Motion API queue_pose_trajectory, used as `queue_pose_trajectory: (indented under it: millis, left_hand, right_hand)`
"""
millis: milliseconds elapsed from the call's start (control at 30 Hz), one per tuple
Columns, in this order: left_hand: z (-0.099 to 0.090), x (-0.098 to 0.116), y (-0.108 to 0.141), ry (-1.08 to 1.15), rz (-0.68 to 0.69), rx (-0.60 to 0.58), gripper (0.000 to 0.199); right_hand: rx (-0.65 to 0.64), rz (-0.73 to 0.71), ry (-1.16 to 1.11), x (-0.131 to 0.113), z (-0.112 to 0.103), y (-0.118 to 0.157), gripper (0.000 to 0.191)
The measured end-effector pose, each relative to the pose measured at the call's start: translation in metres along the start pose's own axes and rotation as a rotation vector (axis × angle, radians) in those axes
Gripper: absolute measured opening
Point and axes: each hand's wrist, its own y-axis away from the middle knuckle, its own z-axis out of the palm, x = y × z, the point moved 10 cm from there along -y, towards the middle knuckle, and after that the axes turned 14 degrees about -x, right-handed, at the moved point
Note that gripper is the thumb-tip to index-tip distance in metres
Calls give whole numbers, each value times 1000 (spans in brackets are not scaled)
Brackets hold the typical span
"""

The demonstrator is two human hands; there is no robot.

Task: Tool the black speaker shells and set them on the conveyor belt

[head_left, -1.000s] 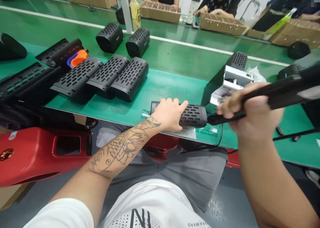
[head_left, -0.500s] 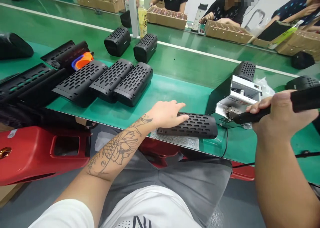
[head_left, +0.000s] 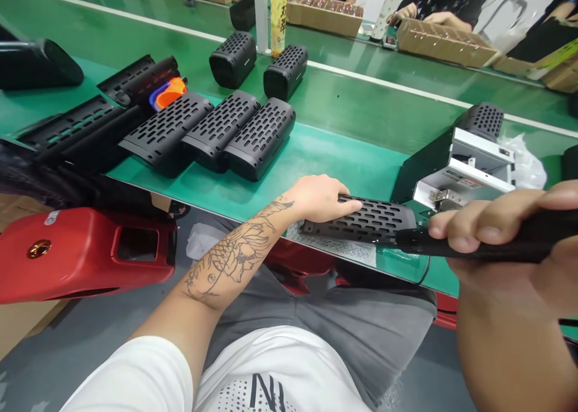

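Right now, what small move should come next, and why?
Perhaps align the black tool with the right end of the perforated housing: the right hand grips the tool, its tip appears close to that end, and the left hand lies on the other.

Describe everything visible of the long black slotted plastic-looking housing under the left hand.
The housing, dull and rounded, has rows of oblong slots on top. It lies lengthwise along the front edge of the green tabletop, clear bubbly sheeting at its near side. The left hand rests across its left part; the black rod-like tool in the right hand overlaps its right end, contact unclear.
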Motion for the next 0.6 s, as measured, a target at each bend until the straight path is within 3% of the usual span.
queue_pose_trajectory:
  millis: [133,600]
  left_hand:
    - [0,1,0,3,9,13,66]
    - [-1,1,-5,35,57,10,60]
  right_hand:
    - [-139,-49,-98,-4,35,-15,50]
    - [-350,-17,-130,19,60,-13,40]
